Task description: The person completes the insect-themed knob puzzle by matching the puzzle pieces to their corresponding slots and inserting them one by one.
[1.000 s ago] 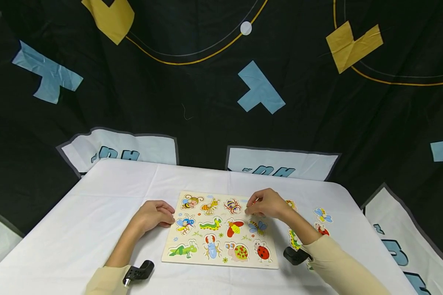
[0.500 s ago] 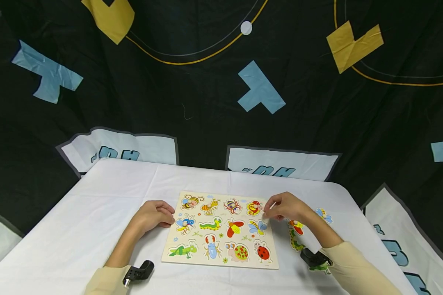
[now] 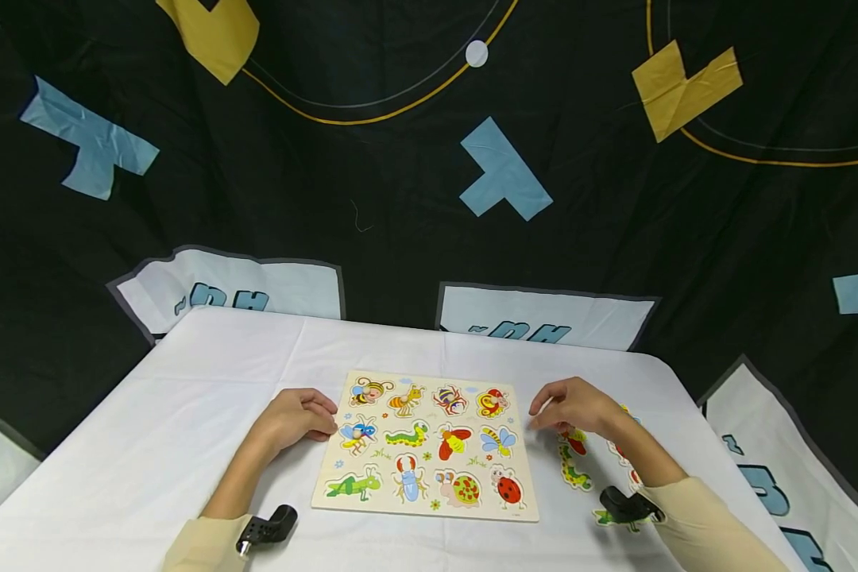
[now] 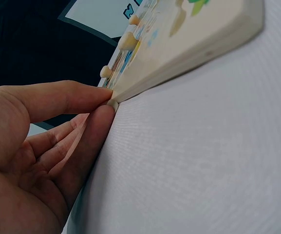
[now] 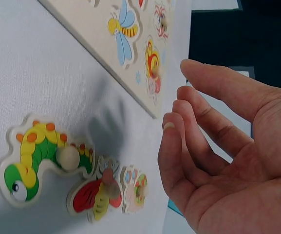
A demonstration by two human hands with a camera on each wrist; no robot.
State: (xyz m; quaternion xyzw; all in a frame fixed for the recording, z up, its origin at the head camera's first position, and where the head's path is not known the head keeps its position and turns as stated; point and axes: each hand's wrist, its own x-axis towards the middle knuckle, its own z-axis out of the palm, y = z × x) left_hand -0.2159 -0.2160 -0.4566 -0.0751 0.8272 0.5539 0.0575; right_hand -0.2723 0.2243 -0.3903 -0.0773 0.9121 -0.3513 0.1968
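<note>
While the left hand [image 3: 296, 417] pinches the left edge of the puzzle board [image 3: 429, 409] between thumb and finger, the right hand [image 3: 575, 405] is released, its fingers loosely bent, holding nothing, in the air just beyond the board's right edge. The board lies flat on the white tablecloth [image 3: 150, 477], between the two hands, with its insect pictures in three rows of four. In the right wrist view, the red-and-yellow butterfly [image 5: 151, 58] in the board's top corner bears a knob, while the blue-winged dragonfly [image 5: 123, 31] near it shows none. Below the right hand, apart from the board, loose knobbed pieces lie on the cloth: a green-and-yellow caterpillar [image 5: 38, 146], a red-winged insect [image 5: 89, 195] just beside it, and a snail [image 5: 132, 192] next in line. A green piece [image 3: 604, 517] lies closer to the person, partly hidden by the black device [image 3: 625, 504] at the right wrist. More pieces show past the right forearm, too covered to name. A second black device [image 3: 268, 526] sits at the left wrist. Behind the table hangs a black backdrop [image 3: 329, 199] with blue and gold shapes.
</note>
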